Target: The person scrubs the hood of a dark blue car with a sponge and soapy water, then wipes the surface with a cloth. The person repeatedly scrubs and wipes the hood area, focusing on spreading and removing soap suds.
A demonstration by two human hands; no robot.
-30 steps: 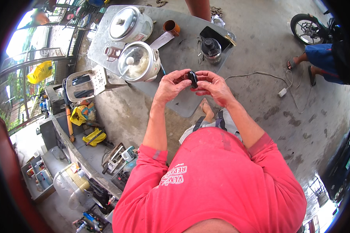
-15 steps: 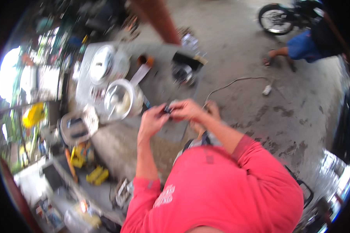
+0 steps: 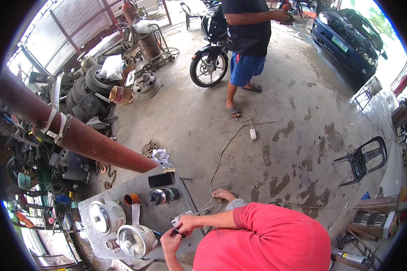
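Note:
Both my hands meet over the near edge of a grey table (image 3: 145, 216). My left hand (image 3: 170, 244) has its fingers closed round a small dark piece (image 3: 178, 233), too small to name exactly. My right hand (image 3: 188, 224) pinches that same piece from the other side. A thin blue strip (image 3: 156, 232) lies beside my left hand, next to a white pot with a glass lid (image 3: 133, 243). Just past my right hand is a small pale object, partly hidden by the fingers.
Another lidded white pot (image 3: 105, 217), an orange cylinder (image 3: 131, 199), a black bottle-shaped item (image 3: 163, 196) and a black slab (image 3: 160, 180) share the table. A red post (image 3: 99, 147) slants behind it. Beyond are a cord with an outlet block (image 3: 253, 134), a person (image 3: 248, 40) and a motorcycle (image 3: 209, 65).
My view has swung up and right, bringing the standing person, motorcycle, car and chair into view. Both hands stay together on the small dark piece, now lower in the picture.

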